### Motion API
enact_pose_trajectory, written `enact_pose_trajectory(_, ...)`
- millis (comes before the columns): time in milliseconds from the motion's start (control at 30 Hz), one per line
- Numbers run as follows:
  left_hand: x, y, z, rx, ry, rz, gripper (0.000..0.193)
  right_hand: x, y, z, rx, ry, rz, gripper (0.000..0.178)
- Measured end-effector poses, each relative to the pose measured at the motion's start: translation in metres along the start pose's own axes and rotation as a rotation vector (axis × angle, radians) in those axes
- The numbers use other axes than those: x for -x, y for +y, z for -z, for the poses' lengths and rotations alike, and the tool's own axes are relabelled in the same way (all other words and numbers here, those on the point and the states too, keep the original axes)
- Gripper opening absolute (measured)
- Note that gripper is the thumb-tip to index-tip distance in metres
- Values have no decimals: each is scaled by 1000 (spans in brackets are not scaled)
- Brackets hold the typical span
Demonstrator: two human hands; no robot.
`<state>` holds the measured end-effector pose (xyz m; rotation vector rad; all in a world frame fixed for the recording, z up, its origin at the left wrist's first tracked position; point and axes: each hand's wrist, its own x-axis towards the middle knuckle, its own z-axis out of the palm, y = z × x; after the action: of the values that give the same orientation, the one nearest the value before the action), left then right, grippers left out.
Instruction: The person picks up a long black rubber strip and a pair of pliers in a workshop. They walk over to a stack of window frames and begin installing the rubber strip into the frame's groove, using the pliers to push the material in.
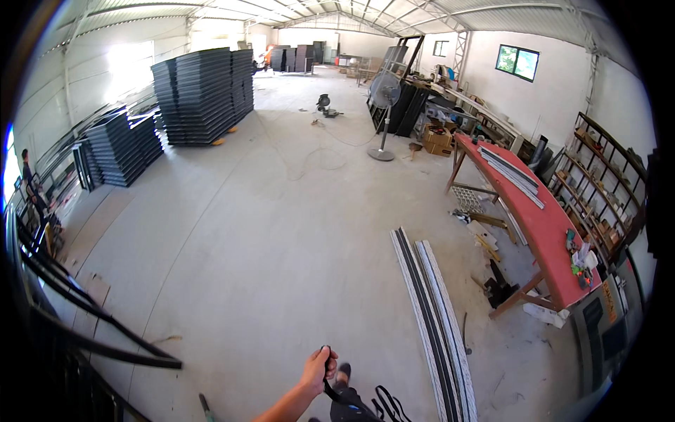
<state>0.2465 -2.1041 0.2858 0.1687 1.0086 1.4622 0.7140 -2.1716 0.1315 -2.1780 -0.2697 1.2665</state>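
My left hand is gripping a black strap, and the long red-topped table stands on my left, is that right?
Not quite: the head view shows the red-topped table on your right, not your left. Your left hand is gripping a black strap, as you said.

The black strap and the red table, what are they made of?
The strap could be fabric or rubber: it's black and bends easily, but its finish is too small to tell. The table top looks like painted or covered board: flat, mostly matte and red.

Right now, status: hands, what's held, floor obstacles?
Left hand closed on black strap. Right hand out of view. Long strips on the floor, to the right.
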Motion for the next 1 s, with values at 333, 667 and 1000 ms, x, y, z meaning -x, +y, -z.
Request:
enact_pose_trajectory(333, -240, 192, -30, -41, 131, -217, 26, -135, -185, -313, 245, -85, 290, 17)
enact_pose_trajectory(667, -440, 374, 79, 176, 452, -506, 28, -116, -504, -645, 96, -307, 425, 17)
enact_pose_trajectory(1000, -717, 566, 28, 0, 303, -415, 23, -166, -550, -729, 7, -157, 412, 31)
